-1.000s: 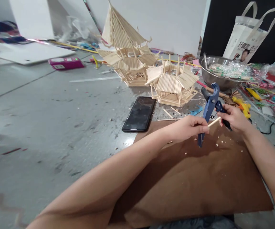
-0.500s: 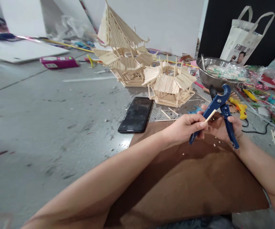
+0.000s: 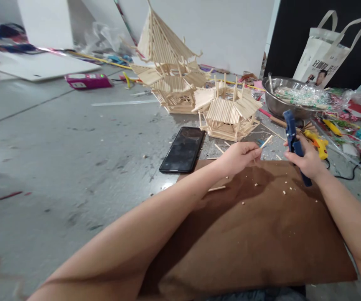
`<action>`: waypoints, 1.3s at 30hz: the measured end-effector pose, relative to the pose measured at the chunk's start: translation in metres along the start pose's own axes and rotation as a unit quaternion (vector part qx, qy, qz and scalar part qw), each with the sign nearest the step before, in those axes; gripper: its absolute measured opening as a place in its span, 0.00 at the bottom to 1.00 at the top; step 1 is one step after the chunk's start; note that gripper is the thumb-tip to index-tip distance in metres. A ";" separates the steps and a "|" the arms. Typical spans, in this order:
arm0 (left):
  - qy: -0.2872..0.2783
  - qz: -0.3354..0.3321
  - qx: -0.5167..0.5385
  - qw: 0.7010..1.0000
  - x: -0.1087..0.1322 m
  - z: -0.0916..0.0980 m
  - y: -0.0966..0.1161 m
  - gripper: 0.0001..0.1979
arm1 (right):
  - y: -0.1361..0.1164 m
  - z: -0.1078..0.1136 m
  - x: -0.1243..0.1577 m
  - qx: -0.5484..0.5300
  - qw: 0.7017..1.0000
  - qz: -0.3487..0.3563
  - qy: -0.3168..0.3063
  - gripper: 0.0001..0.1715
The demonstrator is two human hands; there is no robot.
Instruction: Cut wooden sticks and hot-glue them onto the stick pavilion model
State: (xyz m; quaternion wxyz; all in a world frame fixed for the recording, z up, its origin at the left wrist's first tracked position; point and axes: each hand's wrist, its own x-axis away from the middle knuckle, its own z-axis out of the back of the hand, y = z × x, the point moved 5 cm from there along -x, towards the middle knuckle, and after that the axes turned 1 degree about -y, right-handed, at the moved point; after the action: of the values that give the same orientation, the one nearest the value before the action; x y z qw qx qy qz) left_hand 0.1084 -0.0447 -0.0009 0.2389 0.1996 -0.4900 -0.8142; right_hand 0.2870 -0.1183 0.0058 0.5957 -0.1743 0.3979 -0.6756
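Between the thumb and fingers of my left hand [image 3: 242, 158] is a short pale wooden stick [image 3: 266, 142], its free end pointing up and to the right. My right hand [image 3: 308, 159] is wrapped around a blue pipe cutter [image 3: 295, 144], held upright and apart from the stick. Both hands are above the far edge of a brown board [image 3: 255, 242]. Small cut bits of wood lie scattered on it, and another stick [image 3: 217, 189] rests there under my left forearm. Beyond my hands stands a small stick-built pavilion [image 3: 227, 110], with a taller pagoda [image 3: 171, 79] behind it.
A black phone [image 3: 183, 149] lies left of the board. To the right are a yellow glue gun [image 3: 316, 142] with its cord and a metal bowl [image 3: 270, 98] of wrapped sticks. A white bag [image 3: 321, 54] stands behind, and a purple device [image 3: 88, 81] sits far left.
My hands have moved apart. The cutter has turned edge-on in my right hand, away from my left hand and its stick. The view has shifted slightly left.
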 end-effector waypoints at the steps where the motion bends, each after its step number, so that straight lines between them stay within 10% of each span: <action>1: 0.002 0.000 0.000 1.000 0.000 0.001 0.000 0.14 | 0.001 -0.003 0.000 0.026 1.000 0.009 -0.009 0.21; 16: 0.055 0.018 0.036 0.998 -0.002 0.008 -0.011 0.13 | -0.003 -0.014 0.003 0.164 0.986 0.029 0.023 0.32; 22: 0.044 0.015 0.094 0.994 0.001 0.001 -0.001 0.11 | -0.003 -0.015 0.005 0.032 0.999 -0.014 -0.029 0.24; 31: 0.335 0.048 0.111 0.934 0.010 0.091 -0.017 0.14 | -0.008 -0.010 0.004 -0.030 0.998 -0.009 -0.059 0.16; 39: 0.253 0.111 0.042 0.960 0.019 0.130 -0.050 0.11 | -0.008 -0.010 0.006 -0.001 0.996 -0.015 -0.088 0.19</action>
State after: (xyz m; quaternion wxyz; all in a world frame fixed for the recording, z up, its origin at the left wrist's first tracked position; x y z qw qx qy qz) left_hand 0.0103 0.0561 0.0097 0.4357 0.3530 -0.4662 -0.6842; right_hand 0.2740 -0.1206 0.0041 0.6177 -0.2401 0.3420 -0.6662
